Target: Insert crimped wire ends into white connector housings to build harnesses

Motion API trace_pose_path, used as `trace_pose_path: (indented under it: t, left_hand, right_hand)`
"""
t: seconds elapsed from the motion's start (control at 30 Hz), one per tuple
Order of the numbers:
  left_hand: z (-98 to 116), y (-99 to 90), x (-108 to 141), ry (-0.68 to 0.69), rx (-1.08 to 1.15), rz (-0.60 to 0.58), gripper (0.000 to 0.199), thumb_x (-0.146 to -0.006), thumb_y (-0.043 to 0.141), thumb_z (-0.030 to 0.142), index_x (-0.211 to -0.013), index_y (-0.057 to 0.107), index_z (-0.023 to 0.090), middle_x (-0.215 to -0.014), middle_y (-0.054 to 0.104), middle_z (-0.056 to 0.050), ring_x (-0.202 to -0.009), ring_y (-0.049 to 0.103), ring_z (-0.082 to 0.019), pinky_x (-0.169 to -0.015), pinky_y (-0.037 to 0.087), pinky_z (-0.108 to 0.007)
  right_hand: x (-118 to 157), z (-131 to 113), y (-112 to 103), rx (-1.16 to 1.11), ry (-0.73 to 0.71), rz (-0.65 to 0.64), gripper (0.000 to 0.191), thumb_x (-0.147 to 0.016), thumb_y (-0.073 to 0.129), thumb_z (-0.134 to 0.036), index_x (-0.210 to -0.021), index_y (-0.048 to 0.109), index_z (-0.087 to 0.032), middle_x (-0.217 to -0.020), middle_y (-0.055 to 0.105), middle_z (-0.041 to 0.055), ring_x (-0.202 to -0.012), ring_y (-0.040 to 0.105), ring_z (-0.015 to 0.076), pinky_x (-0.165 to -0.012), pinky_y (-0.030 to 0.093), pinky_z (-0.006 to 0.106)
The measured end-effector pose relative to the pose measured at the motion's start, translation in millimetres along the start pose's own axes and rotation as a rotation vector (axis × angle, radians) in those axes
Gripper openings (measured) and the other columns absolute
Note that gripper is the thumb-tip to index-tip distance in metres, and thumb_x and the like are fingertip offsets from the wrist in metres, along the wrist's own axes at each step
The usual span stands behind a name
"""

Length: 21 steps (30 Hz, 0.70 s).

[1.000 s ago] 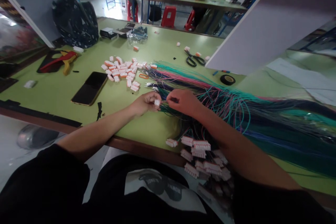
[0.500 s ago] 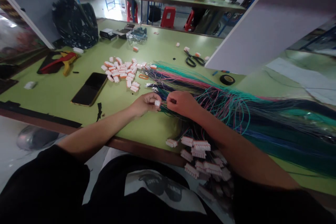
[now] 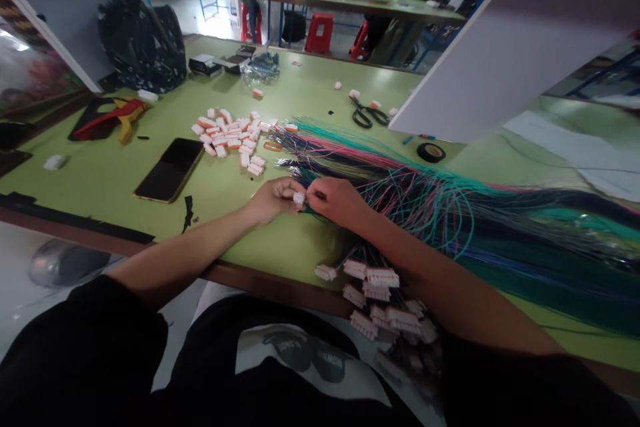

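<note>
My left hand (image 3: 274, 199) pinches a small white connector housing (image 3: 299, 198) between thumb and fingers. Right beside it my right hand (image 3: 334, 199) is closed, its fingertips at the connector's right side; what they grip is too small to make out. Behind both hands lies a thick bundle of thin wires (image 3: 360, 153) in green, pink and dark colours, with bare metal ends toward the left. A pile of white and orange connectors (image 3: 233, 133) sits past my left hand. Below my right forearm, several wired connectors (image 3: 383, 277) hang over the table's front edge.
A phone (image 3: 170, 170) lies left of the connectors. Further left is a red and yellow tool (image 3: 113, 117). Black scissors (image 3: 367, 113) and a roll of black tape (image 3: 431, 152) lie behind the wires. A white panel (image 3: 480, 60) rises at the right; a dark plastic bag (image 3: 143, 40) stands back left.
My right hand has moved left, closing the small gap to the connector in my left hand. The left hand stays almost where it was.
</note>
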<state>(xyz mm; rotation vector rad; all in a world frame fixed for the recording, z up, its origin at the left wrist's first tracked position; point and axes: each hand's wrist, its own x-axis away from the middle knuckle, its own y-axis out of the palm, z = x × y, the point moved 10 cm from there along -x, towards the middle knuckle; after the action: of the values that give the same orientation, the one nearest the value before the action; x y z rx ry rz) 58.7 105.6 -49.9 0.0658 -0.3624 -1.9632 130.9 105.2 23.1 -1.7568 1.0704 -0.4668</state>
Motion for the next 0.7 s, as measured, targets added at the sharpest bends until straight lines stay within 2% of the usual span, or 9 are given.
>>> trace_pose_path:
  t: [0.17,0.4,0.53,0.6,0.7]
  left_hand:
    - [0,-0.1,0,-0.010,-0.021,-0.002,0.030,-0.055,0.074,0.015,-0.079,0.055,0.014,-0.065,0.064,0.001,-0.063,0.063,-0.013,-0.058,0.047,-0.023]
    - [-1,-1.3,0,0.002,-0.041,0.011,0.028,-0.057,0.074,0.014,-0.077,0.055,0.013,-0.063,0.063,0.001,-0.060,0.062,-0.011,-0.053,0.046,-0.020]
    - [0,1.4,1,0.000,-0.070,-0.004,0.030,-0.059,0.074,0.017,-0.082,0.055,0.013,-0.064,0.063,0.002,-0.062,0.063,-0.011,-0.052,0.047,-0.018]
    - [4,4.3,1,0.010,-0.069,-0.032,0.037,-0.060,0.075,0.018,-0.091,0.055,0.015,-0.072,0.065,0.001,-0.064,0.065,-0.012,-0.052,0.048,-0.018]
    - [14,3.1,3,0.049,-0.042,-0.033,0.045,-0.061,0.075,0.018,-0.100,0.053,0.017,-0.091,0.067,-0.003,-0.064,0.066,-0.011,-0.051,0.049,-0.019]
  right_hand:
    - [-1,11,-5,-0.145,0.067,-0.010,0.011,-0.068,0.051,-0.019,-0.060,0.058,-0.017,-0.056,0.056,-0.0023,-0.052,0.045,0.0085,-0.055,0.032,0.022]
    - [0,9,-1,-0.104,0.050,0.031,0.015,-0.070,0.049,-0.018,-0.058,0.058,-0.017,-0.054,0.055,-0.0022,-0.052,0.045,0.0084,-0.055,0.031,0.021]
    - [-5,15,2,-0.119,0.079,-0.033,0.015,-0.071,0.051,-0.022,-0.061,0.061,-0.016,-0.056,0.057,-0.0017,-0.055,0.047,0.0092,-0.058,0.033,0.023]
    - [-8,18,-6,-0.171,0.079,-0.057,0.013,-0.071,0.054,-0.025,-0.063,0.061,-0.017,-0.060,0.059,-0.0009,-0.059,0.049,0.0107,-0.061,0.034,0.024]
    - [-3,24,-36,-0.416,0.091,-0.012,0.017,-0.069,0.061,-0.035,-0.068,0.060,-0.019,-0.074,0.064,0.0016,-0.071,0.055,0.0145,-0.070,0.040,0.028]
